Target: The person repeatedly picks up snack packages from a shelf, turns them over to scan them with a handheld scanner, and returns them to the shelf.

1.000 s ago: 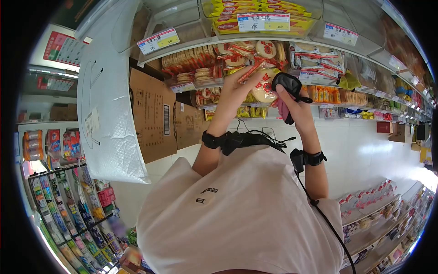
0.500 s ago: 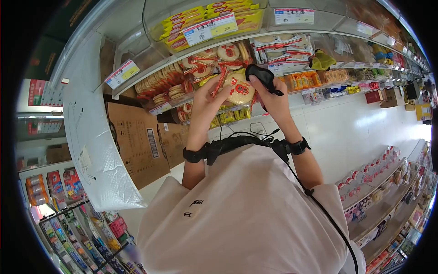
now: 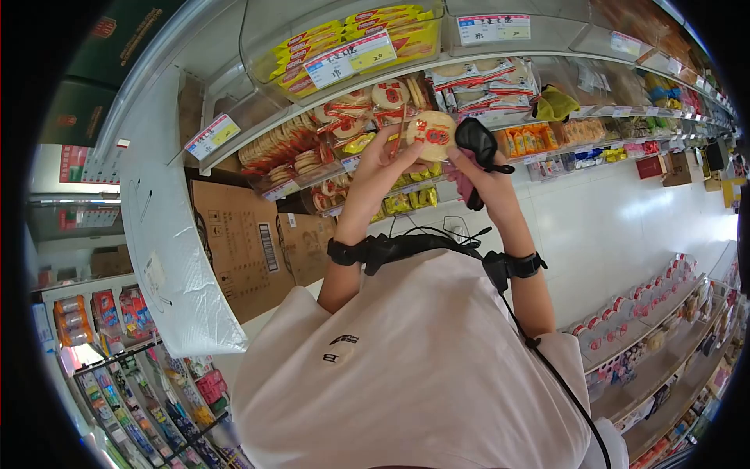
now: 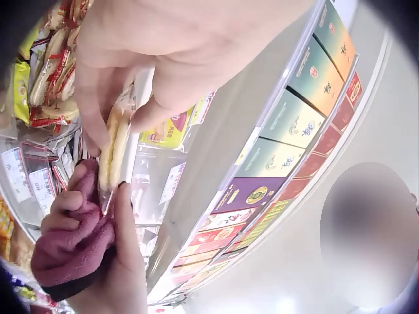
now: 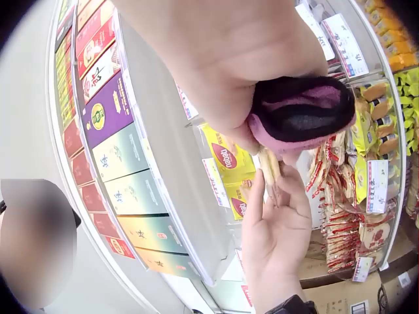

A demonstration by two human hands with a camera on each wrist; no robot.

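Both hands are raised in front of the snack shelves, around a clear-wrapped packet of round rice crackers [image 3: 430, 137] with red print on its face. My left hand [image 3: 379, 168] pinches the packet at one side. Seen edge-on in the left wrist view, the packet [image 4: 116, 147] sits between thumb and fingers. My right hand [image 3: 494, 186] grips a bunched black and dusty-purple cloth item [image 3: 475, 144] with a dangling strap. Its fingertips are right at the packet's other edge. The right wrist view looks onto the folded cloth [image 5: 301, 111], which covers part of that hand.
Matching cracker packets [image 3: 285, 144] fill the shelf bin behind my hands, with yellow snack packs [image 3: 359, 47] above. A cardboard box [image 3: 234, 242] and a silvery padded sheet [image 3: 176, 258] stand at the left. In the left wrist view, boxed goods [image 4: 281, 157] line another shelf.
The head view has swung, shifting the shelves leftward and then slightly back. Between my hands the packet turned and moved a little up and right. Both hands have kept their holds.
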